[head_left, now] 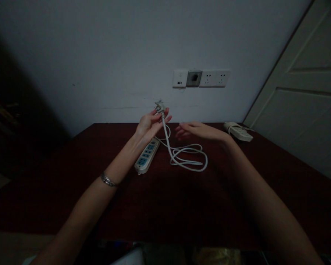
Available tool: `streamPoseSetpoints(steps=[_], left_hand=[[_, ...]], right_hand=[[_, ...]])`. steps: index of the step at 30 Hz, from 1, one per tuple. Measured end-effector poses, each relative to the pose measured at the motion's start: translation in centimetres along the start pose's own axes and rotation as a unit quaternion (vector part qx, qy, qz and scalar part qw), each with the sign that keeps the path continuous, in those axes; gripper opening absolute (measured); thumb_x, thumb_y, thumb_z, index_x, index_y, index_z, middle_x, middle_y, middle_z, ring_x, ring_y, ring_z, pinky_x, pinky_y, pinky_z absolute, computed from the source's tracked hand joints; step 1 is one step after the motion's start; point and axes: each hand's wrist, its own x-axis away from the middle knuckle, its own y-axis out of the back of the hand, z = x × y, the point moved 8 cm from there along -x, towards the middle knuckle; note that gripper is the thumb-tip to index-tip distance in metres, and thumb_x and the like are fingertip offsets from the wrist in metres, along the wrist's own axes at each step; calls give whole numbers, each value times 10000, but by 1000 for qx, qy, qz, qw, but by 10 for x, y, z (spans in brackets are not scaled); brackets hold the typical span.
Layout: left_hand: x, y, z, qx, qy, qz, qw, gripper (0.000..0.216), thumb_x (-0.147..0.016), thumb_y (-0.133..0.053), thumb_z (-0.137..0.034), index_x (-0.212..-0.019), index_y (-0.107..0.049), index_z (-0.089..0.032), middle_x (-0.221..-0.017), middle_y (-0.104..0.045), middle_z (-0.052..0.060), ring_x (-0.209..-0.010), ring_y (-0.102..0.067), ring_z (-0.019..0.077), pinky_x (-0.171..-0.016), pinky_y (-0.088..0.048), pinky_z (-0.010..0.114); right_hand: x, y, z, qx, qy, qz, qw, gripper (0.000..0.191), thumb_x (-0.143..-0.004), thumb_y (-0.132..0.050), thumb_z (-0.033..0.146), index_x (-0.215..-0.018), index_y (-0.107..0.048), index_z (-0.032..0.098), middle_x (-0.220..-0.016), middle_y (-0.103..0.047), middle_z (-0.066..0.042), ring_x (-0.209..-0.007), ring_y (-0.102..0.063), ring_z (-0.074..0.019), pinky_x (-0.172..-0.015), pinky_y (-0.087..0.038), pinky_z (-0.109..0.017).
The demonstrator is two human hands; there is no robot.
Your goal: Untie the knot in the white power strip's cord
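My left hand (151,123) is closed on a white power plug (160,106), its prongs pointing up and to the left near the wall. A thick white cord (167,136) hangs from the plug and lies in loops on the dark red table. Beneath my left wrist lies a power strip (147,156) with blue socket faces. My right hand (193,129) hovers to the right of the cord, apart from it, with its fingers loosely extended, slightly blurred, and nothing in them.
On the wall sit a white outlet plate (179,78), a grey socket (194,78) and a double white outlet (214,78). A second power strip (238,131), wrapped in its cord, lies at the table's back right. A panelled door (306,99) stands at the right.
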Motion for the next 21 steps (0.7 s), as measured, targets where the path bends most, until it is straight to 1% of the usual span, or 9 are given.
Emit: streamPoseSetpoints(steps=[2,4,7,11,14,15,16,19,21], left_hand=[[6,-9,1,-49,-35,24,998,412,-739,-472,24,-1119,-524,-126,-1049,-637,79,-1101,-553,197,-958,-411,366],[13,-17,-4,-105,-85,41,990,361,-732,-550,-43,-1085,-541,-121,-1080,-636,102,-1104,-550,212,-975,-388,385],[21,-30,-12,-185,-141,71,970,419,-695,-643,-135,-1097,-527,-125,-1095,-636,123,-1086,-557,229,-968,-376,418],[23,-37,-15,-281,-159,121,939,487,-669,-657,-191,-1127,-504,-128,-1074,-641,119,-1045,-578,235,-939,-393,414],[23,-17,-8,-410,-153,106,893,490,-726,-557,-198,-1202,-454,-139,-1125,-611,127,-1045,-572,234,-911,-414,408],[24,-6,-5,-480,-152,84,860,499,-733,-530,-190,-1222,-440,-140,-1152,-594,135,-1060,-559,238,-912,-414,407],[26,7,-2,-566,-155,55,808,522,-726,-528,-190,-1236,-433,-138,-1180,-573,145,-1089,-535,251,-927,-400,409],[36,47,26,-790,-67,61,607,659,-736,-552,-349,-1301,-369,-63,-1282,-469,223,-1179,-432,364,-950,-357,473],[43,74,42,-842,0,70,535,834,-717,-553,-522,-1325,-307,-6,-1332,-385,284,-1208,-378,424,-939,-353,490]], right_hand=[[1,-20,24,-128,36,26,991,524,-826,-420,614,-993,-571,141,-929,-641,-101,-817,-618,-169,-761,-491,-314],[1,-33,39,-201,47,30,978,441,-834,-462,566,-987,-541,160,-874,-635,-73,-754,-624,-154,-697,-513,-301],[2,-34,50,-269,75,-15,960,294,-836,-531,471,-944,-486,201,-698,-574,15,-533,-549,-91,-517,-491,-235],[7,-23,53,-332,82,-68,937,216,-852,-540,385,-807,-428,205,-482,-329,108,-343,-230,-23,-309,-193,-118],[16,-9,60,-364,96,-90,922,240,-854,-541,329,-723,-389,197,-485,-251,110,-373,-133,-22,-323,-88,-121],[21,0,62,-373,109,-108,915,247,-846,-551,309,-706,-382,195,-491,-242,107,-384,-123,-25,-329,-86,-124],[27,11,64,-377,126,-134,908,244,-831,-567,288,-699,-385,193,-491,-232,106,-392,-115,-29,-330,-86,-126],[51,53,62,-352,161,-248,888,174,-758,-630,206,-743,-457,195,-462,-185,114,-385,-89,-39,-315,-92,-133],[64,71,52,-334,142,-286,887,128,-747,-627,179,-805,-514,192,-442,-161,119,-375,-74,-43,-303,-104,-132]])
